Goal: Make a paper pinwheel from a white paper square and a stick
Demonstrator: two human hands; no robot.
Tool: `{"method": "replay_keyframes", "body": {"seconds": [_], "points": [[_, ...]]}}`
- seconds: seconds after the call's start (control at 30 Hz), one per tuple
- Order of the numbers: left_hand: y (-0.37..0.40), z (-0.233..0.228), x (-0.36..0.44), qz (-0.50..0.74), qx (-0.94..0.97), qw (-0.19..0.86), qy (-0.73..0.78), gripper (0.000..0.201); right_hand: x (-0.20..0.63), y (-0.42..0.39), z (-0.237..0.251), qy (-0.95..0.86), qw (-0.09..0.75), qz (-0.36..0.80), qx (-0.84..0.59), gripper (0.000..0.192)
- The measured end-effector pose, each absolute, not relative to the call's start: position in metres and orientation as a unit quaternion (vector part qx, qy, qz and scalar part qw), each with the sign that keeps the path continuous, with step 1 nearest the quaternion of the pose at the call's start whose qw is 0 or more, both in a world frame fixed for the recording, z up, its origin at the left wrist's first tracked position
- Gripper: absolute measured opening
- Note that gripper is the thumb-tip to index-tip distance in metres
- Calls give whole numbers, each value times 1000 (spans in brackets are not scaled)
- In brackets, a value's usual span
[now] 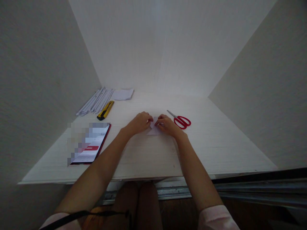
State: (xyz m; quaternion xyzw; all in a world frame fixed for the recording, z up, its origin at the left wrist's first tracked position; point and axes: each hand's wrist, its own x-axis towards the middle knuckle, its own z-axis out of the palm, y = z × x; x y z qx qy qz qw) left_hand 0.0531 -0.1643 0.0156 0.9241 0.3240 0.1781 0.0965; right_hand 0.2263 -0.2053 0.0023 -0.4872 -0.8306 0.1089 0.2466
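Note:
A small folded piece of white paper (154,131) lies on the table between my hands. My left hand (141,122) has its fingers curled and pinched at the paper's left side. From the right, my right hand (168,125) pinches the same paper with bent fingers. Parts of the paper are hidden under the fingertips. Just beyond my right hand lie scissors (181,121) with red handles, their blades pointing to the back left.
A yellow and black utility knife (105,110) lies at the left, near a row of folded paper strips (97,101) and a stack of white paper (122,94). A tablet (91,147), partly pixelated, rests by my left forearm. Walls enclose the white table (223,140).

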Motion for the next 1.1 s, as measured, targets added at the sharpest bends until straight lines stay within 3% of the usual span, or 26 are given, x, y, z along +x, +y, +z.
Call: {"method": "replay_keyframes", "body": {"seconds": [0.17,0.33,0.43,0.77,1.1], "points": [[-160,15,52,156,873,231,401,31,227,-204,1,-826,244,108,-496,30],[-158,12,51,156,809,419,381,41,227,-205,1,-823,237,102,-506,30],[-159,12,52,149,784,462,388,43,227,-205,2,-822,227,98,-513,30],[-154,10,49,141,872,284,374,42,227,-202,-1,-820,220,98,-520,29],[-156,8,48,145,902,222,342,27,227,-203,-1,-820,233,93,-515,27]]}}
